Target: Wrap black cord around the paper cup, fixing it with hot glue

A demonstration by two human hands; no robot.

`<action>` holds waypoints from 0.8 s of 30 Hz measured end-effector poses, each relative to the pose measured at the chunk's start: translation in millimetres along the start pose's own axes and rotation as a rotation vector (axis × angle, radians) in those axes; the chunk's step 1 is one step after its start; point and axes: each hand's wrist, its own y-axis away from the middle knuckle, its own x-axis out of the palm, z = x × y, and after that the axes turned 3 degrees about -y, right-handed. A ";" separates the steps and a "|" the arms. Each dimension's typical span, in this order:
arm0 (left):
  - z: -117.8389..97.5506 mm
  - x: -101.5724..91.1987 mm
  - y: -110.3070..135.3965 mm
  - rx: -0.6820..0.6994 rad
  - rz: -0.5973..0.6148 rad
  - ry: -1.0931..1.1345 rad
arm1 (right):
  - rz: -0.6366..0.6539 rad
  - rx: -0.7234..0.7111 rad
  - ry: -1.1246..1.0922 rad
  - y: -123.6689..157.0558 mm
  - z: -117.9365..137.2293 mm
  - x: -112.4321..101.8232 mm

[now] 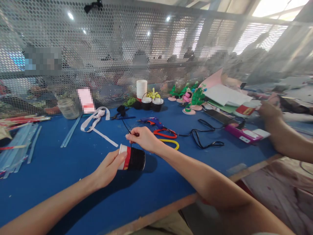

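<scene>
My left hand (pixel 110 168) grips a small paper cup (pixel 133 159) lying on its side, black with a red band and a white base. My right hand (pixel 144 138) is pinched just above the cup's base on a thin black wire (pixel 126 126) that runs up and back from the fingers. Both hands hover over the blue table (pixel 61 169) near its middle.
A blue glue gun (pixel 151 121), red and yellow scissors (pixel 168 137) and a black cord (pixel 202 137) lie behind my hands. Two finished black cups (pixel 151 103), stacked white cups (pixel 141 88), a jar (pixel 68 108), white ribbon (pixel 95 122), glue sticks (pixel 17 150). Another person's arm (pixel 281 133) at right. Mesh screen behind.
</scene>
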 end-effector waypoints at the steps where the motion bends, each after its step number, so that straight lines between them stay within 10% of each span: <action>1: 0.8 -0.7 0.1 0.002 -0.001 -0.006 | 0.011 0.009 0.019 0.4 0.2 0.2; 10: 2.4 -3.3 -7.2 -0.085 0.008 -0.011 | 0.141 0.010 0.398 -3.6 -4.2 -3.1; 15: 5.9 -14.3 -20.0 -0.232 -0.045 0.008 | -0.109 0.066 0.749 -10.4 1.6 -57.4; 20: 5.8 -29.3 -28.1 -0.206 -0.100 -0.544 | -0.100 0.356 1.045 2.5 -13.9 -110.4; 24: -2.2 -32.7 -26.4 -0.162 -0.153 -0.738 | -0.063 0.396 1.087 11.9 -36.2 -110.5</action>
